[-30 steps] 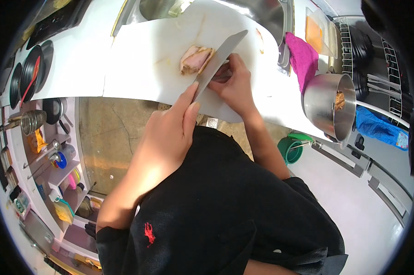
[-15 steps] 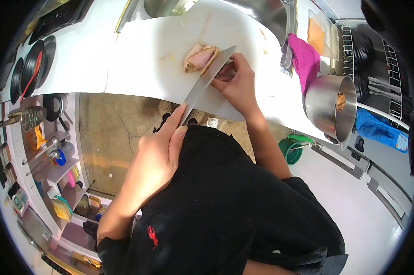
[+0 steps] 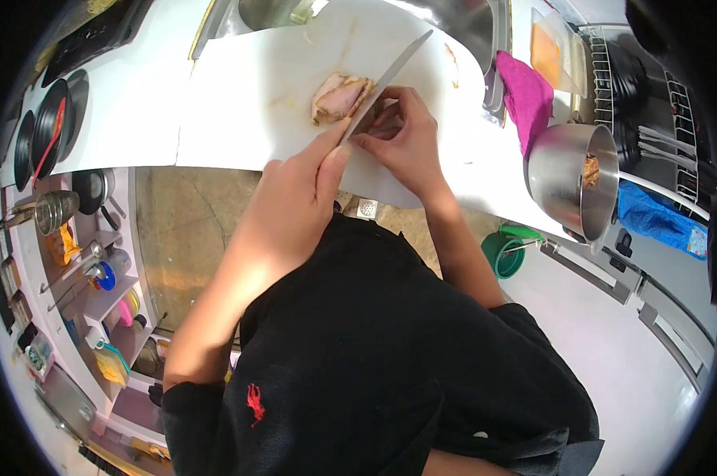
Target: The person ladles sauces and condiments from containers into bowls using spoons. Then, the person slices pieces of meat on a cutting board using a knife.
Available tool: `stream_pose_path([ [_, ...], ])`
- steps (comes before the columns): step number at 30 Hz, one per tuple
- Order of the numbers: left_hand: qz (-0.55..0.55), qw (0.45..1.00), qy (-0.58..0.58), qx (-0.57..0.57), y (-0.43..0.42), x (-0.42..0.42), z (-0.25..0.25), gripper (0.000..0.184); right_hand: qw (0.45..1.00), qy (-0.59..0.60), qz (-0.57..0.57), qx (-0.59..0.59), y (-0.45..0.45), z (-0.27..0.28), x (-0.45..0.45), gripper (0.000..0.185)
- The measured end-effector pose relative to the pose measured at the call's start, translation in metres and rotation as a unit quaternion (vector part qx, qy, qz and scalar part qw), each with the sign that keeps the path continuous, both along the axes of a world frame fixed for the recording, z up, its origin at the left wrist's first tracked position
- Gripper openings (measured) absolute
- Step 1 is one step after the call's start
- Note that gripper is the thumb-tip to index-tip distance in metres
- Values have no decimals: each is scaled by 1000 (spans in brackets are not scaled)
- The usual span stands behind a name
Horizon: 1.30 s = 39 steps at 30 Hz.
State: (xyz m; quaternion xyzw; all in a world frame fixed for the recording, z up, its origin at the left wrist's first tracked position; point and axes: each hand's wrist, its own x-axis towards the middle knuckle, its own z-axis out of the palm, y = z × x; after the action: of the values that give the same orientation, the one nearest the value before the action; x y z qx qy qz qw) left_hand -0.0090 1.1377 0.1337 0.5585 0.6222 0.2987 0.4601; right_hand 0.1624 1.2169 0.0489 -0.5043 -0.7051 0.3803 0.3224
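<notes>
My left hand (image 3: 295, 202) is closed round the handle of a long knife (image 3: 402, 63), whose blade slants away to the upper right. Against the blade's left side lies sliced pale cooked meat (image 3: 339, 99) with browned edges, on a white cutting board (image 3: 251, 87). On the blade's other side, my right hand (image 3: 406, 143) has its fingers curled and pinched on a brownish portion of the meat (image 3: 366, 121), which the fingers and knife mostly hide.
A metal sink (image 3: 446, 16) lies behind the board. At right are a magenta cloth (image 3: 525, 99) and a steel pot (image 3: 561, 174) with brown food inside. Black pans (image 3: 49, 131) stand at left, above shelves (image 3: 120, 305) of kitchenware. A green bucket (image 3: 503, 255) is below.
My left hand has pushed the knife forward and up to the right, so its tip reaches farther over the board. My right hand has stayed nearly in place at the meat.
</notes>
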Motion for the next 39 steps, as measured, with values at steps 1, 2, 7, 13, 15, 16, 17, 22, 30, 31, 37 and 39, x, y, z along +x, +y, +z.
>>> stream_pose_path([
  [1, -1, 999, -2, -34, 4, -1, 8, 37, 1000, 1, -2, -3, 0, 0, 0, 55],
  [2, -2, 998, -4, -68, 6, -1, 12, 36, 1000, 1, -4, -6, 0, 0, 0, 55],
  [7, 20, 993, 7, -120, -25, -8, 21, 36, 1000, -3, -9, -5, -1, 0, 0, 55],
  [13, 10, 995, 12, -101, -42, -18, 16, 37, 1000, -1, -5, 4, 0, 1, -1, 56],
  [15, 8, 995, 8, -95, -32, -14, 14, 38, 1000, 1, -4, -2, 1, 1, 0, 56],
  [16, 8, 996, 5, -86, -26, -12, 11, 39, 1000, 5, -7, -10, 1, 0, -1, 56],
  [17, 8, 997, 1, -76, -19, -10, 8, 40, 1000, 8, -10, -17, 1, 0, -1, 56],
  [22, -5, 996, 0, -90, 3, -4, 7, 37, 1000, 11, -8, -18, 1, 0, -1, 55],
  [30, 1, 995, 15, -102, -31, -15, 7, 37, 1000, 12, -8, -26, -1, -1, 0, 55],
  [31, 2, 996, 11, -91, -35, -17, 4, 38, 1000, 8, -5, -21, 0, 0, 0, 55],
  [37, 2, 991, -1, -131, -8, -11, 2, 37, 1000, 2, 2, -24, 2, 3, -1, 56],
  [39, 1, 994, -2, -107, 5, -5, -5, 37, 1000, 0, 5, -20, 1, 3, -1, 55],
])
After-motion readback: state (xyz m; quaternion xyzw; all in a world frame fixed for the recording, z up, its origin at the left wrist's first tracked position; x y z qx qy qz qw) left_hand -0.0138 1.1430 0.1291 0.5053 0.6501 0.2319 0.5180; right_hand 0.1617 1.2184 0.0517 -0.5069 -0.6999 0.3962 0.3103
